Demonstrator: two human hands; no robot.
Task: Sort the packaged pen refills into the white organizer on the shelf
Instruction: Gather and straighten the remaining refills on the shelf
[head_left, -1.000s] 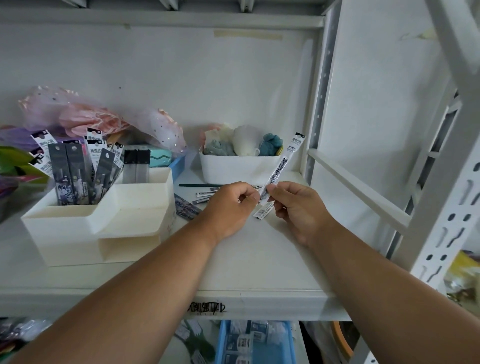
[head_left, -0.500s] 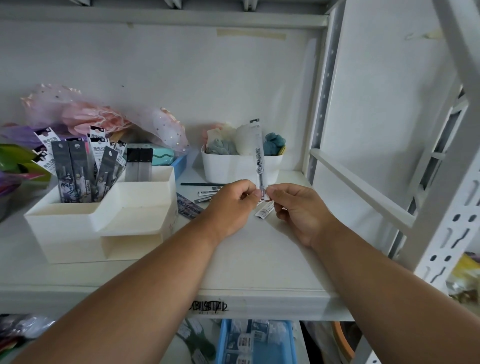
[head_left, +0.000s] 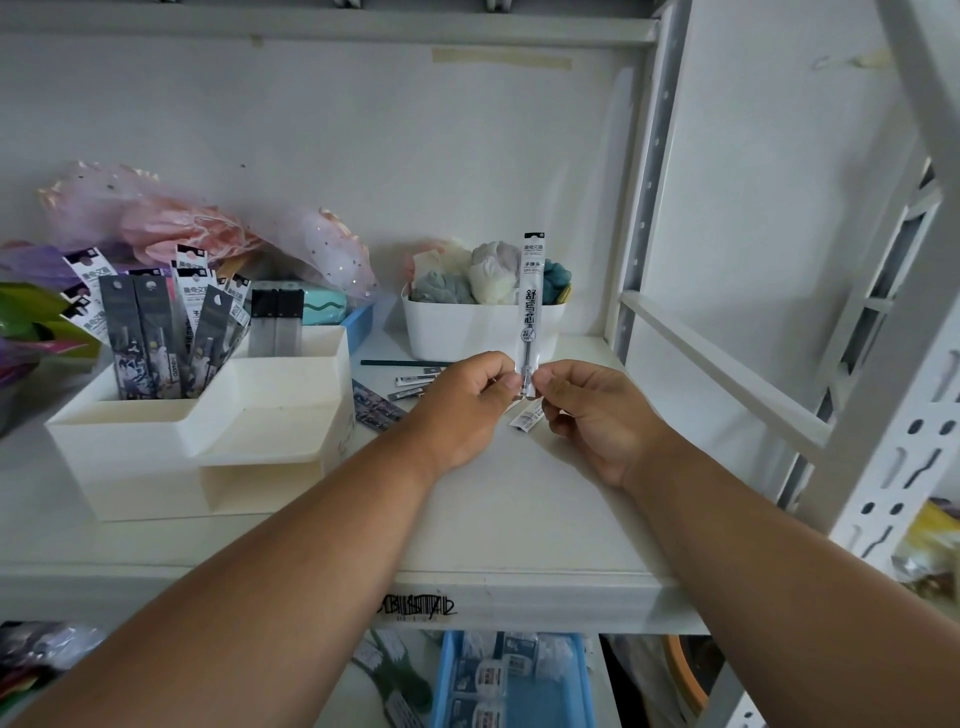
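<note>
Nearest, left hand (head_left: 470, 395) & right hand (head_left: 587, 410) both pinched the bottom end of one slim clear-sleeved pen refill pkt (head_left: 531, 306), held upright above the white shelf board (head_left: 519, 519). A few more pkts (head_left: 415, 382) lay loose on the shelf beyond the hands, so I'd say sorting was only partway. Further left, the white stepped plastic organizer (head_left: 208, 415) already had approx. a dozen pkts standing in its back compartments, front tiers looked bare.
</note>
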